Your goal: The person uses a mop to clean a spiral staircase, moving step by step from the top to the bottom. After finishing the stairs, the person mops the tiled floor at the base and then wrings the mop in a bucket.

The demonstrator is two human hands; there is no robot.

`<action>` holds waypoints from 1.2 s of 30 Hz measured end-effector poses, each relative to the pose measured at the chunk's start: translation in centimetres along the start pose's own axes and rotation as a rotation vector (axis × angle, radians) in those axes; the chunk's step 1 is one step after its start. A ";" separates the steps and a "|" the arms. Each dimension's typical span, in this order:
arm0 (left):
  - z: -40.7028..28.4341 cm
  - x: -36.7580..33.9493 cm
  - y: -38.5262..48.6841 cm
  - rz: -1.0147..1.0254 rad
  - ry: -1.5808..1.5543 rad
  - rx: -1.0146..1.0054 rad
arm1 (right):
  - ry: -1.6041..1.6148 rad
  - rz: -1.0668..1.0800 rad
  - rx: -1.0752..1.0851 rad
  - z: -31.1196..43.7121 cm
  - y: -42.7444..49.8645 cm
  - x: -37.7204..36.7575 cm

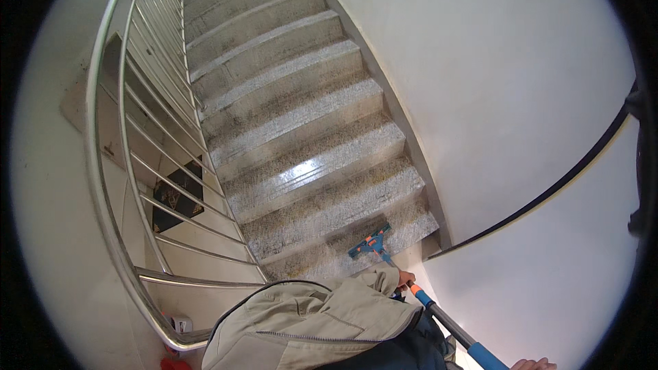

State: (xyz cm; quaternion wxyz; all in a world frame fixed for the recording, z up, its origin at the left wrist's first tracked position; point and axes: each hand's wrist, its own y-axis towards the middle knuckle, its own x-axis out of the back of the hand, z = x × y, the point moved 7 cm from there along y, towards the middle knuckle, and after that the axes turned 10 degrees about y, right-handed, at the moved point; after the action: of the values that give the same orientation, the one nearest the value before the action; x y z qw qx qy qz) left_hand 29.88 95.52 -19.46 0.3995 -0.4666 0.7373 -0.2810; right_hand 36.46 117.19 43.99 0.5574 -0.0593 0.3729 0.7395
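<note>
A long-handled squeegee-type cleaning tool slants from the lower right towards the stairs. Its blue and orange head (369, 243) rests on one of the nearest terrazzo-like steps (329, 263). My left hand (405, 279), coming out of a beige jacket sleeve (383, 280), grips the thin upper shaft just behind the head. Below that hand are an orange collar and a metal pole (452, 325) with a blue grip (486, 357). My right hand (533, 364) is at the bottom edge, its fingers around the pole by this grip; most of it is cut off.
A stainless-steel railing (95, 128) curves along the left of the stairs. On the right stands a white wall (483, 72) with a grey skirting (380, 82). Through the bars a black box or panel (180, 195) shows. A red object (175, 364) lies at lower left.
</note>
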 end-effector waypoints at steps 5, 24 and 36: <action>-0.1 0.4 -1.4 -0.068 0.074 -0.047 | -0.056 0.094 -0.016 0.7 -1.3 -0.4; -15.3 -13.4 -26.7 -0.617 0.068 -0.718 | -0.073 -0.023 -0.141 4.6 -8.6 9.4; -18.1 -13.6 -20.9 -0.667 -0.113 -0.825 | -0.185 -0.123 -0.139 5.5 -15.1 11.8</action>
State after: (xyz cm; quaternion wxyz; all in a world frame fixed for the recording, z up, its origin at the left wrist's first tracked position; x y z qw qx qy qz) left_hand 27.49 100.20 10.90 0.1109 -0.8085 0.5754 -0.0542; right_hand 47.04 131.32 34.66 0.6282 -0.0523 0.2633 0.7303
